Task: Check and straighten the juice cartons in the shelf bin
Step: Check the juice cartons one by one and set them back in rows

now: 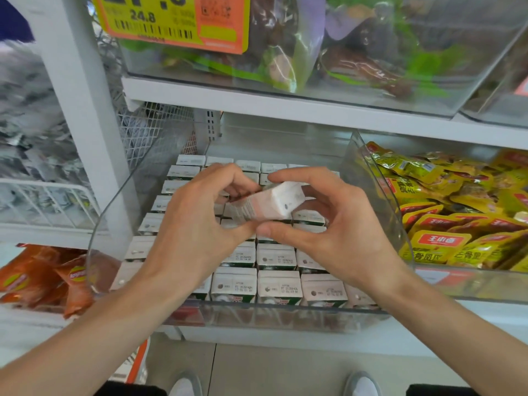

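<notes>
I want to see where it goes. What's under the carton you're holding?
Under the carton, held by the left hand and right hand, rows of cartons stand in the clear bin, tops up. The hands and carton cover the middle ones, so any gap there is hidden.

yellow snack packets (445, 212) beside – price tag (171, 21) above

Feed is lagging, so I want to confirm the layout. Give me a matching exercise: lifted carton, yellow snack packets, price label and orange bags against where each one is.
Things:
1. lifted carton
2. yellow snack packets
3. price label
4. orange bags

Places:
a. low at the left edge
b. held between left hand and right hand
c. top left
d. far right

Pairs: 1-b, 2-d, 3-c, 4-a
</notes>
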Demonstrator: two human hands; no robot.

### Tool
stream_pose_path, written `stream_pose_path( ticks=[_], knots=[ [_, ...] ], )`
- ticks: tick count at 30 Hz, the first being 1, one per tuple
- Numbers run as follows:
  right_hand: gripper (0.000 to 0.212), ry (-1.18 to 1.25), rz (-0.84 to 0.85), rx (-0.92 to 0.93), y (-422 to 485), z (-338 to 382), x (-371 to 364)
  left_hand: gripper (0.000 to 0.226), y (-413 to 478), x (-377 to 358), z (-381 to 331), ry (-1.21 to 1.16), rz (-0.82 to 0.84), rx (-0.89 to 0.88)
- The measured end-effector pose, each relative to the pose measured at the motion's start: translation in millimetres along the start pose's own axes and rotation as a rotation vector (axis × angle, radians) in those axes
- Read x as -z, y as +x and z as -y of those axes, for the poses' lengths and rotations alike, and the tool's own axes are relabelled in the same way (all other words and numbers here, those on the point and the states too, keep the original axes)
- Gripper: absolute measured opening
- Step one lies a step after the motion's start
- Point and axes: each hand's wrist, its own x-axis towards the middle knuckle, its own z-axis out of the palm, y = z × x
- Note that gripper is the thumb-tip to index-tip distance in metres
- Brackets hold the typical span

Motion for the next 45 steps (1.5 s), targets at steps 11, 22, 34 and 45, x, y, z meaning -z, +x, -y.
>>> stream_pose_path(
  ticks=[11, 22, 34, 45],
  knots=[
    [0.042, -0.231, -0.059, 0.048, 43.7, -23.0, -2.7, 0.048, 4.4, 17.9, 30.2, 0.162, -0.067, 0.308],
    [0.035, -0.433, 0.268, -0.108, 90.6, -23.0, -14.8, 0.029, 2.6, 15.9, 35.7, 0.247, 0.005, 0.267],
    [0.028, -0.679, 0.432, -0.120, 91.9, -38.7, 11.2, 0.023, 2.0, 13.1, 31.4, 0.232, 0.028, 0.242],
    [0.034, -0.877, 0.581, -0.082, 105.4, -40.3, 22.8, 0.024, 3.1, 6.9, 28.7, 0.205, 0.043, 0.224]
  ],
)
